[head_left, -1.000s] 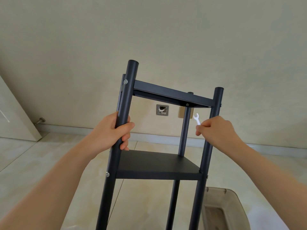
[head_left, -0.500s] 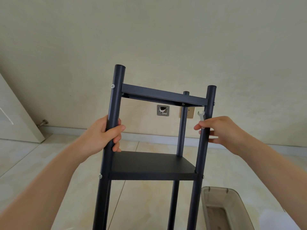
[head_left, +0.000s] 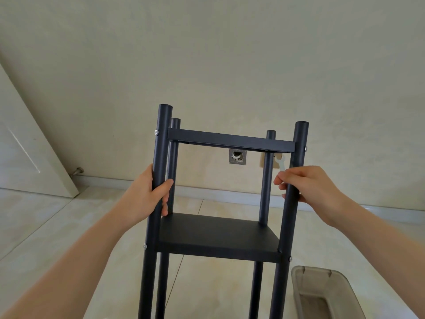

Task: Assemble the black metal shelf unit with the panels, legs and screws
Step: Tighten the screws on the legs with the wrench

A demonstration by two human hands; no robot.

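The black metal shelf unit [head_left: 218,236] stands upright in front of me, with a top panel [head_left: 230,140] and a middle panel between four round legs. Silver screw heads show on the near legs at both panel levels. My left hand [head_left: 149,194] grips the near left leg [head_left: 158,146] just above the middle panel. My right hand [head_left: 305,183] is wrapped round the near right leg [head_left: 299,143] and pinches a small white wrench [head_left: 281,164], which points up behind the fingers.
A translucent plastic bin [head_left: 322,293] sits on the tiled floor at the lower right, beside the unit. An open door [head_left: 27,148] with a floor stop is at the left. The wall behind has a metal outlet box [head_left: 237,156].
The unit has turned so that both back legs show and now faces me squarely. My right hand, still pinching the wrench, has closed round the near right leg. My left hand keeps its grip.
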